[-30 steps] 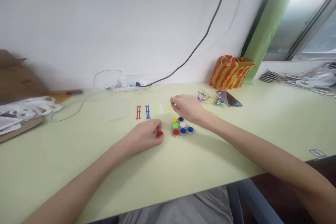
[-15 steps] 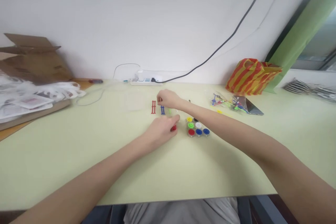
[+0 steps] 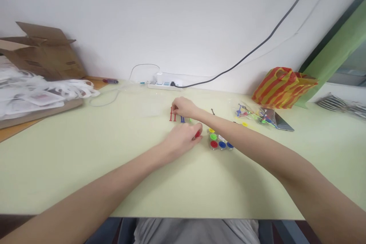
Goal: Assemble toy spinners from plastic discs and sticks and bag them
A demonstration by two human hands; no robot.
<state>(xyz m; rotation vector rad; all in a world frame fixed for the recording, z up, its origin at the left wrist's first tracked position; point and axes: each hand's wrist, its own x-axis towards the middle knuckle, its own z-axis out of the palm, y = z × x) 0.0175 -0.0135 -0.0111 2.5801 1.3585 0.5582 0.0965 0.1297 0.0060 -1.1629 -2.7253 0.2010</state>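
My left hand [image 3: 183, 139] is closed round a small red round piece [image 3: 197, 134] just above the table. Beyond it, my right hand [image 3: 183, 107] has its fingers pinched at the red stick-like pieces [image 3: 171, 114]; whether they grip one is hidden. Blue stick pieces [image 3: 182, 119] and a bit of green lie under and beside that hand. To the right of my left hand stands a group of round pieces with coloured tops, among them a red one [image 3: 214, 144], a blue one [image 3: 222, 145] and a green one [image 3: 213, 137]. My right forearm covers part of this group.
Clear bags of coloured parts [image 3: 251, 114] lie by a dark flat device [image 3: 283, 122] at the right. Behind are a striped bag [image 3: 281, 87] and a power strip [image 3: 164, 85]. A cardboard box [image 3: 54, 55] and white packaging [image 3: 37, 91] stand at the left.
The view has shifted slightly. My right hand has moved left, from above the blue sticks to the red ones. My left hand still holds the red piece, now turned a little.
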